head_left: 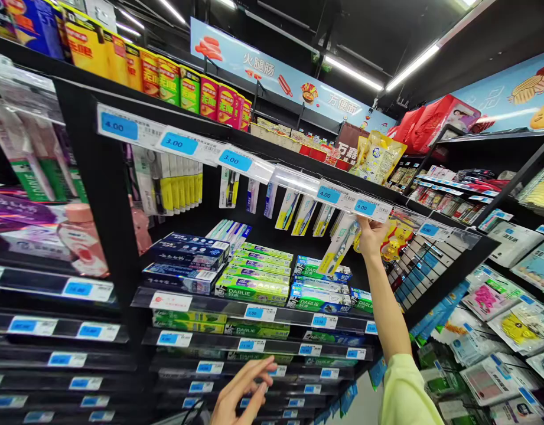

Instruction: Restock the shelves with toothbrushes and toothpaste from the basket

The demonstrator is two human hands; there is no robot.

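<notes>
My right hand (pixel 370 234) is raised to the hanging row under the price rail (pixel 236 159). Its fingers are closed on a toothbrush pack (pixel 340 249) with a yellow and white card, tilted down to the left. My left hand (pixel 244 391) hovers low in front of the lower shelves, fingers spread and holding nothing. More toothbrush packs (pixel 298 213) hang along the rail to the left of the held one. Below them, stacked toothpaste boxes (pixel 254 277) in green and blue lie on the shelf.
Colourful boxes (pixel 174 82) line the top shelf. Lower shelves (pixel 254 345) carry blue price tags. A wire rack (pixel 413 265) with hanging packets (pixel 506 330) stands to the right. Bottles and tubes (pixel 81 236) fill the unit on the left. A store aisle runs behind.
</notes>
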